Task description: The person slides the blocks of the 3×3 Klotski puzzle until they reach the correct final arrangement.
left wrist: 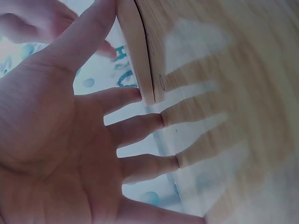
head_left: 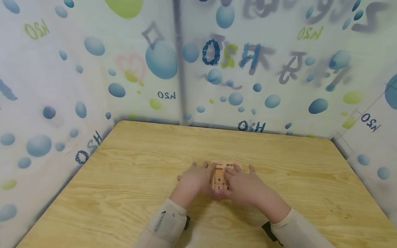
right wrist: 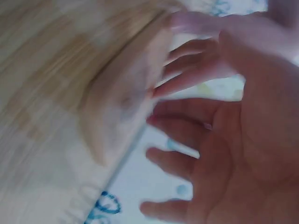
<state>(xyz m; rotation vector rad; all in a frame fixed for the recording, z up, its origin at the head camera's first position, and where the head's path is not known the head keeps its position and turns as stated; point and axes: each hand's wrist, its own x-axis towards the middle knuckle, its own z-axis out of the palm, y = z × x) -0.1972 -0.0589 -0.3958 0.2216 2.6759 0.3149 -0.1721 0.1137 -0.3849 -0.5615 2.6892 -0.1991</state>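
Observation:
On the wooden table lies a small wooden number sliding puzzle; tiles marked 8, 1 and 4 show between the hands. My left hand is at its left side, fingers spread and straight, with the thumb at the near edge. In the left wrist view, the index fingertip meets the puzzle's side wall, while the other fingertips rest on the table. My right hand reaches over the puzzle's right part, extended fingers touching the tiles and covering several. The right wrist view is blurred; the puzzle appears tilted there, beside the fingertips.
The light wood table stretches around the puzzle on all sides. Behind it and at both sides stand pale wall panels printed with blue and green drops and mirrored lettering. Both forearms wear light sleeves with dark straps at the wrists.

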